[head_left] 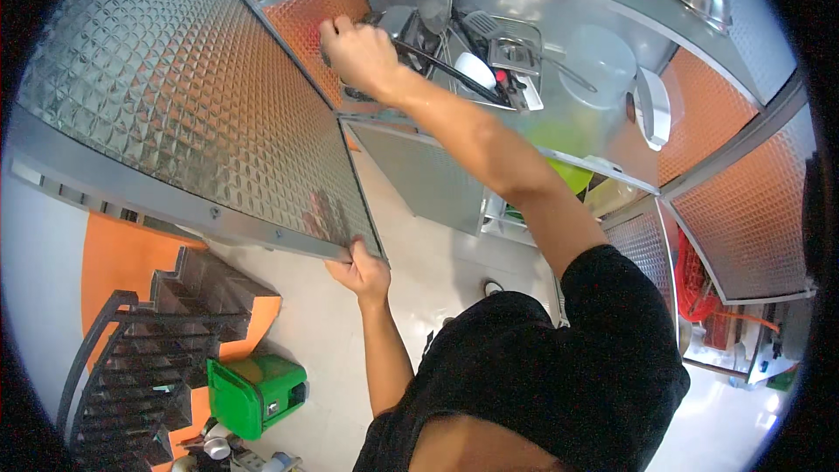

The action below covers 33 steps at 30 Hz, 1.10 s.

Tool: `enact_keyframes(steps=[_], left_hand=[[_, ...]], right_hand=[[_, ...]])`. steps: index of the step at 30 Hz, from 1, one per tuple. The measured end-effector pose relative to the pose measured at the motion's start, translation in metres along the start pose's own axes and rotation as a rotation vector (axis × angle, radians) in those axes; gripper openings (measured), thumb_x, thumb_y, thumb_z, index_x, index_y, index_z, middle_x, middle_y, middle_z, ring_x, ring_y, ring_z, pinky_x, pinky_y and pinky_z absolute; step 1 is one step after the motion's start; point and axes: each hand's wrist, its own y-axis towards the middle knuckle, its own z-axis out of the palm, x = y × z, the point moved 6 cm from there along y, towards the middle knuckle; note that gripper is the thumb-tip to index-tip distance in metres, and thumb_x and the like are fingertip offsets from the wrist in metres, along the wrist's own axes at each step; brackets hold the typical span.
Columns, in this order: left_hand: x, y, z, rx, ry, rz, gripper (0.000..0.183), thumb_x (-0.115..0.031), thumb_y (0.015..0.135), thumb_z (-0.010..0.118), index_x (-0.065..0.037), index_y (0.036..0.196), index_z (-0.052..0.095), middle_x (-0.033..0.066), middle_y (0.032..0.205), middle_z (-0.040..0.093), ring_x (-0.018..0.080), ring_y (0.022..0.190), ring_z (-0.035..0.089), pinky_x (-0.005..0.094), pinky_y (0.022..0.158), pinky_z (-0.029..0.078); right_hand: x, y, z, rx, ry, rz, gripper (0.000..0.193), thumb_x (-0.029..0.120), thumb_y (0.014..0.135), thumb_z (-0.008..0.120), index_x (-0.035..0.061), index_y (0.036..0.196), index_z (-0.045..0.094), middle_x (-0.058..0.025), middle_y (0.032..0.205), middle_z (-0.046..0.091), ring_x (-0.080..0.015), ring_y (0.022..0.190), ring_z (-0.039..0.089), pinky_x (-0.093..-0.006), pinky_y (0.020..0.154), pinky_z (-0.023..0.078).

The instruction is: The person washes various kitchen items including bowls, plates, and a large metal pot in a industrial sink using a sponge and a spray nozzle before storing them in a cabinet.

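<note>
My left hand [360,273] grips the lower edge of a swung-out cabinet door [201,105] with a metal frame and patterned glass panel. Stretched into the cabinet, my right hand [360,54] is closed in a fist at the left side of the shelf. What its fingers hold is hidden; a dark, slim bar [450,68] runs from beside the wrist toward the right. Around it lie a slotted spatula [481,24], a white bowl [474,72], a lidded metal container [514,55] and other utensils in a metal tray [535,35].
A clear round container [599,65] and a white curved item [652,109] stand farther right on the shelf. Below hangs another open door [419,177]. A green bin [255,393] and a dark stair railing [149,341] are at lower left. Right, a red basket [695,275] shows.
</note>
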Motion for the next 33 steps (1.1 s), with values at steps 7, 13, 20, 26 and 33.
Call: enact_keyframes(steps=[7,13,20,26,33], left_hand=[[0.008,-0.006,-0.002,-0.071,-0.071,-0.021,0.082,0.012,0.066,0.034,0.002,0.144,0.009,0.0225,0.144,0.028,0.0358,0.136,0.025,0.0525,0.108,0.027],[0.003,-0.003,0.003,-0.066,-0.145,-0.026,0.083,0.011,0.065,0.035,0.001,0.144,0.009,0.0229,0.144,0.029,0.0367,0.135,0.026,0.0534,0.108,0.026],[0.004,-0.005,0.002,-0.082,-0.061,-0.033,0.082,0.010,0.068,0.036,0.001,0.144,0.008,0.0225,0.144,0.029,0.0366,0.135,0.026,0.0531,0.109,0.026],[0.011,-0.013,0.020,-0.064,-0.108,-0.014,0.078,0.011,0.071,0.038,0.004,0.143,0.010,0.0220,0.145,0.028,0.0350,0.136,0.026,0.0484,0.110,0.022],[0.015,-0.026,0.088,0.133,0.044,-0.105,0.073,0.007,0.077,0.044,0.011,0.140,0.008,0.0289,0.144,0.019,0.0402,0.136,0.019,0.0459,0.110,0.017]], right_hand=[[0.015,-0.004,-0.049,-0.188,0.087,0.039,0.017,0.006,0.077,0.057,-0.0001,0.092,0.051,-0.0195,0.083,0.058,-0.0392,0.065,0.064,-0.0451,0.054,0.054],[0.041,-0.008,-0.121,-0.283,0.231,0.083,0.017,0.011,0.080,0.060,-0.0004,0.090,0.052,-0.0172,0.080,0.058,-0.0363,0.067,0.063,-0.0433,0.055,0.054],[0.012,-0.037,-0.138,-0.371,0.321,-0.125,0.028,0.005,0.076,0.061,0.0051,0.104,0.058,-0.0124,0.093,0.061,-0.0329,0.081,0.062,-0.0391,0.067,0.053],[-0.093,-0.053,-0.072,-0.159,0.225,-0.233,0.036,-0.002,0.070,0.060,0.0049,0.105,0.058,-0.0118,0.111,0.058,-0.0327,0.099,0.058,-0.0393,0.086,0.050],[-0.182,-0.070,-0.016,0.050,0.372,-0.282,0.038,-0.007,0.067,0.058,0.0033,0.103,0.057,-0.0122,0.117,0.057,-0.0339,0.108,0.055,-0.0403,0.091,0.047]])
